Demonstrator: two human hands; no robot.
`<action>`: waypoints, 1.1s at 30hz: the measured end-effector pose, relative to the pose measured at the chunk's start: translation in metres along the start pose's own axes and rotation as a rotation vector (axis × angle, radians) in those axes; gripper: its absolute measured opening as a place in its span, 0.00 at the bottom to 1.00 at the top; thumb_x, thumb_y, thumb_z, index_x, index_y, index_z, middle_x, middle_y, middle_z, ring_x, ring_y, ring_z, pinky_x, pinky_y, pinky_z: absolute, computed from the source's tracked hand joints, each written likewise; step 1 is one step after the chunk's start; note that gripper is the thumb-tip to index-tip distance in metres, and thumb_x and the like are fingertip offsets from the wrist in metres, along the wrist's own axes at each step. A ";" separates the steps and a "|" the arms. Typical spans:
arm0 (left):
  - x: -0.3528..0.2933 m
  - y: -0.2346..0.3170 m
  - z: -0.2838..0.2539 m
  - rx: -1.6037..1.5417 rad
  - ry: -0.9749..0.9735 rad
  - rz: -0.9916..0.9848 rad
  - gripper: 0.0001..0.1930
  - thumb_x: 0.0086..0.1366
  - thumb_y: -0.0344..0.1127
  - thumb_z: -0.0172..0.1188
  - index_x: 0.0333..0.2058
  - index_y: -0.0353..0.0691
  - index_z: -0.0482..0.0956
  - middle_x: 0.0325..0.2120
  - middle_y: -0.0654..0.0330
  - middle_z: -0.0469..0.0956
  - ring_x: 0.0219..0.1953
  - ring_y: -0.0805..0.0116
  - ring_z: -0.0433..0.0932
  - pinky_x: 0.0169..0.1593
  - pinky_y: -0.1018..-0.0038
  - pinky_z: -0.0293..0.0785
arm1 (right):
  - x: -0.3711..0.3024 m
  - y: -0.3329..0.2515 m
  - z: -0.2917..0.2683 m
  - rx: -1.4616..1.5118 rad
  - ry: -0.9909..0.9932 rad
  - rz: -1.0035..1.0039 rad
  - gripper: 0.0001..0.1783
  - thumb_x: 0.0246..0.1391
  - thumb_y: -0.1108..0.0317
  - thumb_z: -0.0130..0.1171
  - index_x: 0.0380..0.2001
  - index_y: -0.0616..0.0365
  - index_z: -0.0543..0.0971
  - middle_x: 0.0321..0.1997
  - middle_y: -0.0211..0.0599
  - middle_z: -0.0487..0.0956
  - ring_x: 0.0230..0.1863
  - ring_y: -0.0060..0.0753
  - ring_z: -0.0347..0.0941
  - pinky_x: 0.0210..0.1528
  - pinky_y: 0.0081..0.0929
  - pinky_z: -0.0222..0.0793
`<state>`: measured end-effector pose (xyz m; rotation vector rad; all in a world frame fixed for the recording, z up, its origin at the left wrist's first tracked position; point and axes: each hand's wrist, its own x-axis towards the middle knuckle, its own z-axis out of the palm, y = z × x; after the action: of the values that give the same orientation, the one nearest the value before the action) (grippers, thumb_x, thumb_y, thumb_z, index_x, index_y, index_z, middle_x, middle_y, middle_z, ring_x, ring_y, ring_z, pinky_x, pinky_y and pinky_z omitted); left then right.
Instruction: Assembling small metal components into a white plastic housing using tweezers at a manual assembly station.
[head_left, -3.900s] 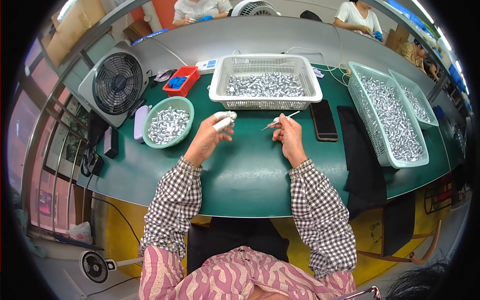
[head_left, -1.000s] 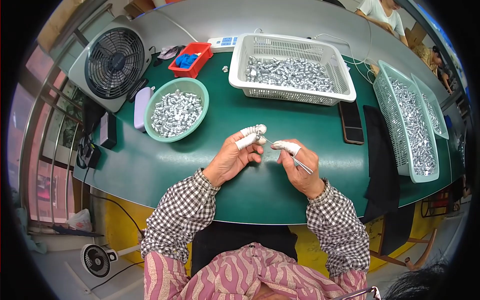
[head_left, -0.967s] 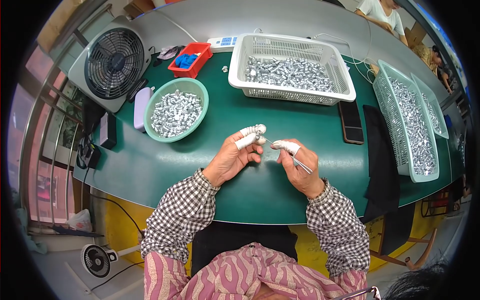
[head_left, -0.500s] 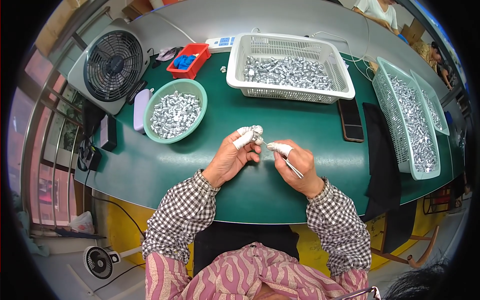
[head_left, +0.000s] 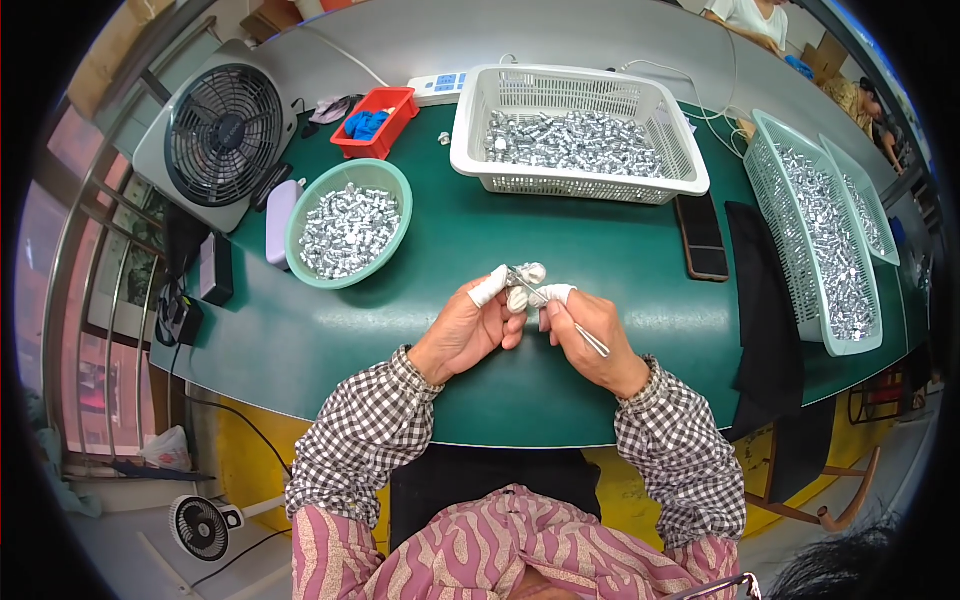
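Observation:
My left hand (head_left: 462, 330), its thumb and fingertips wrapped in white tape or finger cots, pinches a small silvery metal part (head_left: 515, 279), mostly hidden by the fingers. In my right hand (head_left: 604, 345), also with white wrapping on a finger, are thin metal tweezers (head_left: 592, 341). Their back end points down and right, while the tip reaches the part at my left fingertips. Both hands are above the green table, close together. A light green bowl (head_left: 386, 264) full of similar silvery parts stands beyond my left hand.
A white basket (head_left: 590, 188) of metal parts stands at the back, with a green basket (head_left: 858, 347) of them at right. A phone (head_left: 703, 240) and black cloth (head_left: 760, 320) lie right. Fan (head_left: 225, 130), red bin (head_left: 390, 132) and lilac case (head_left: 282, 225) are at left.
My hands have come closer together. The tweezers' tip has moved left onto the part, and my left fingers have shifted around it. The containers look unmoved.

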<state>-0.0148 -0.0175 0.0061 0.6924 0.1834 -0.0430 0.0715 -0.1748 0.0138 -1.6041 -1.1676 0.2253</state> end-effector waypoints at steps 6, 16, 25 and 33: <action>0.003 -0.002 -0.009 0.220 0.074 0.011 0.18 0.67 0.44 0.43 0.42 0.34 0.70 0.23 0.67 0.67 0.21 0.78 0.65 0.22 0.82 0.64 | 0.002 0.000 0.006 -0.701 -0.065 -0.375 0.07 0.49 0.76 0.51 0.19 0.63 0.67 0.19 0.41 0.71 0.18 0.37 0.70 0.23 0.27 0.66; 0.006 -0.012 0.003 0.122 0.095 -0.038 0.17 0.67 0.42 0.43 0.42 0.33 0.70 0.23 0.66 0.68 0.20 0.80 0.65 0.21 0.85 0.63 | 0.007 0.007 0.012 0.262 -0.029 0.268 0.08 0.50 0.74 0.50 0.19 0.60 0.67 0.19 0.41 0.70 0.17 0.35 0.67 0.19 0.25 0.62; 0.006 -0.004 -0.007 0.010 0.038 0.058 0.18 0.67 0.41 0.45 0.46 0.32 0.68 0.24 0.66 0.68 0.22 0.80 0.65 0.21 0.84 0.62 | 0.002 0.015 0.010 -0.447 -0.076 -0.296 0.09 0.49 0.75 0.52 0.19 0.60 0.65 0.20 0.41 0.71 0.16 0.36 0.67 0.20 0.28 0.64; 0.002 -0.008 0.000 0.111 0.056 -0.011 0.16 0.67 0.40 0.45 0.45 0.32 0.69 0.26 0.67 0.68 0.22 0.81 0.63 0.21 0.84 0.62 | 0.001 0.014 0.011 -0.794 -0.071 -0.416 0.08 0.49 0.75 0.47 0.18 0.58 0.65 0.18 0.39 0.70 0.15 0.33 0.66 0.18 0.28 0.62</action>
<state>-0.0141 -0.0239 0.0009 0.8037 0.2398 -0.0444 0.0729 -0.1662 -0.0019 -1.9640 -1.7414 -0.5198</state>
